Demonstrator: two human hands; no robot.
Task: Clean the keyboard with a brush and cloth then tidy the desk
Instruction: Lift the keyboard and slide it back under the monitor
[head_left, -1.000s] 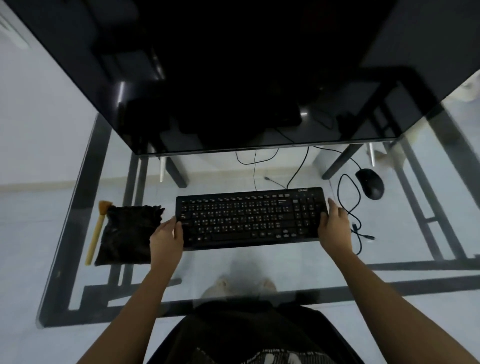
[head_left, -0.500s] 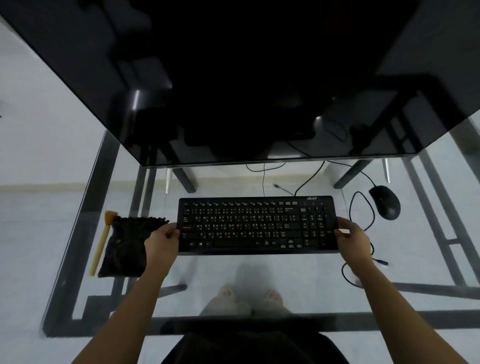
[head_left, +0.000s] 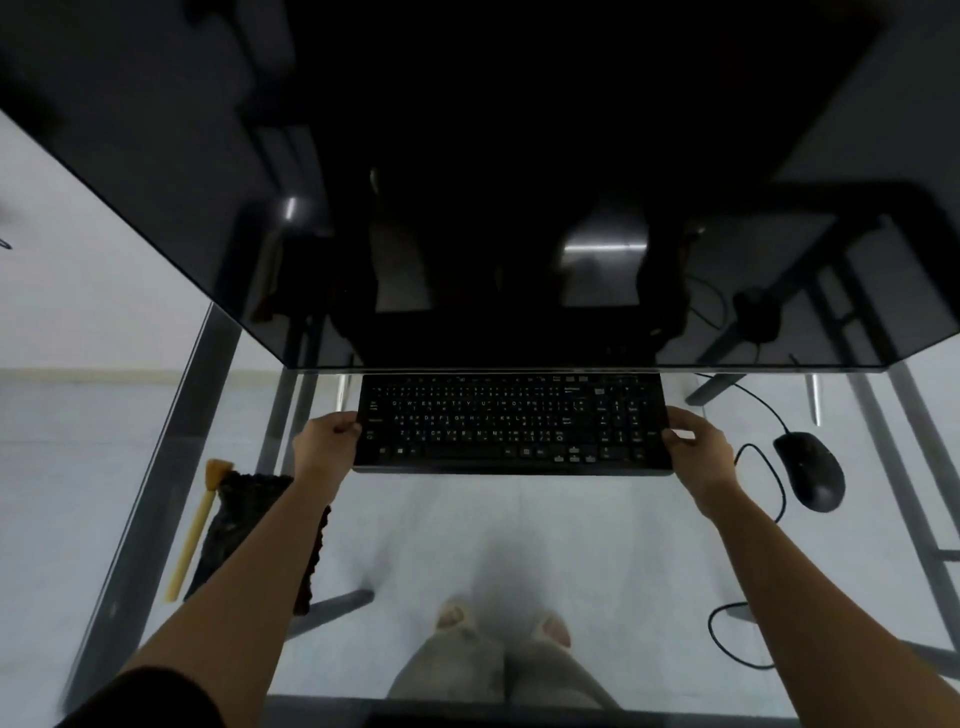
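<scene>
A black keyboard (head_left: 511, 422) lies across the glass desk (head_left: 623, 545), its far edge just under the monitor's lower edge. My left hand (head_left: 327, 439) grips its left end and my right hand (head_left: 696, 447) grips its right end. At the desk's left side a dark cloth (head_left: 228, 525) lies crumpled, partly hidden behind my left forearm. A brush with a pale wooden handle (head_left: 195, 530) lies along the cloth's left side, bristle end pointing away from me.
A large dark monitor (head_left: 467, 182) fills the upper view and overhangs the desk. A black wired mouse (head_left: 810, 470) sits right of the keyboard, its cable (head_left: 727, 634) looping toward me. The metal desk frame and my feet show through the glass.
Both hands have slid the keyboard away from me, up against the monitor's lower edge. My hands now hold its two ends. The view has moved closer to the desk.
</scene>
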